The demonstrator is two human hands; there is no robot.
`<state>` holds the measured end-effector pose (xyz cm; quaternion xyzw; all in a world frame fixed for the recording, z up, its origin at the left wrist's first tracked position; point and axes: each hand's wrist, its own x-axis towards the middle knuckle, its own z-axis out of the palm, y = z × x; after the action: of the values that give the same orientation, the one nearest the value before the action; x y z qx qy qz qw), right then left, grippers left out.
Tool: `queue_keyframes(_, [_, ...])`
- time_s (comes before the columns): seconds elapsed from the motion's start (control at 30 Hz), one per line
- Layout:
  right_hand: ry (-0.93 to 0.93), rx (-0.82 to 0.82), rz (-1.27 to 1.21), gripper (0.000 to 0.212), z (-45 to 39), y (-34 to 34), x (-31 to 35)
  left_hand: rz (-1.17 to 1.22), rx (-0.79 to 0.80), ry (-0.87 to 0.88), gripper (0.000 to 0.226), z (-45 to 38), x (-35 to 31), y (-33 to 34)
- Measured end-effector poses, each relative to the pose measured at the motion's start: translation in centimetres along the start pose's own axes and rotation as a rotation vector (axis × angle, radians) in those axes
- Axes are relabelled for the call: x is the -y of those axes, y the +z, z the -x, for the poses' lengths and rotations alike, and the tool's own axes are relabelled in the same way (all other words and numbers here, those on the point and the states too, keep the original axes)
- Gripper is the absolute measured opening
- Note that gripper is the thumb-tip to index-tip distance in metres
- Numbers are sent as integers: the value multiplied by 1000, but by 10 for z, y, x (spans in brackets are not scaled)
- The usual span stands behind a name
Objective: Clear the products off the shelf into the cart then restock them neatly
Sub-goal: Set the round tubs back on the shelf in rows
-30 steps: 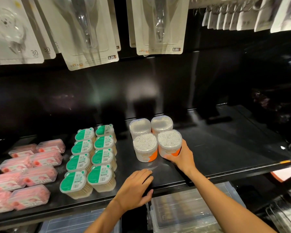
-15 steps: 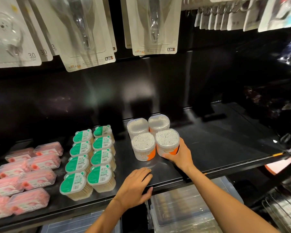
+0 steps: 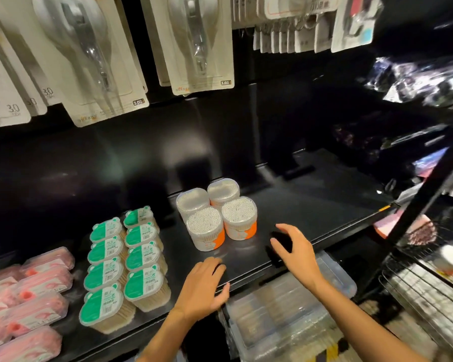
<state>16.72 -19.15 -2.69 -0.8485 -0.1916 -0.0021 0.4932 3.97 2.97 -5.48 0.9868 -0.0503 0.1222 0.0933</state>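
A person's two bare arms reach from the near edge toward a black store shelf (image 3: 311, 212); the left hand (image 3: 203, 288) lies palm down on the shelf's near edge, fingers relaxed and slightly spread, holding nothing; the right hand (image 3: 296, 250) hovers just above the shelf to the right of the round tubs, fingers loosely curved and apart, gripping nothing, and a clear gap separates it from the nearest tub.

Four round clear tubs of cotton swabs (image 3: 216, 214) with orange labels stand upright in a tight two-by-two block at the middle of the shelf, touching one another; the near right tub (image 3: 239, 218) is the one closest to the right hand.

To the left of them, eight small boxes with green lids (image 3: 126, 259) sit in two straight columns running from near to far; further left, pink flat packs (image 3: 29, 296) lie in rows at the left edge of the view.

The right part of the shelf is bare black surface.

Above, carded blister packs (image 3: 194, 43) hang from hooks along the far wall; below the shelf's near edge sits a clear plastic bin (image 3: 288, 314); at the near right a wire cart basket (image 3: 426, 291) shows, blurred, with something pale inside that is too unclear to name.
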Motion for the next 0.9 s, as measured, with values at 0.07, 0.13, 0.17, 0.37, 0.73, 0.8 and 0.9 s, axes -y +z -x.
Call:
queue_keyframes(0.07, [-79,-37,102,32,24,-30,-17,9,-19,21,36,-11,-11,-1])
queue_keyframes(0.13, [-124,-55,241,32,48,-65,-39,24,-42,102,35,-30,-39,2])
queue_keyframes(0.17, [-125,-61,302,36,59,-83,-47,55,-53,156,35,-42,-58,3])
queue_keyframes(0.37, [4,-183,432,55,116,-175,-79,378,-46,329,49,-112,-187,23])
queue_keyframes(0.73, [269,-383,338,50,166,-333,-171,625,185,381,61,-206,-405,96])
queue_keyframes(0.8, [309,-389,338,51,171,-353,-192,630,227,372,58,-217,-430,110])
queue_keyframes(0.9, [381,-413,305,51,173,-377,-218,626,282,392,56,-237,-458,129])
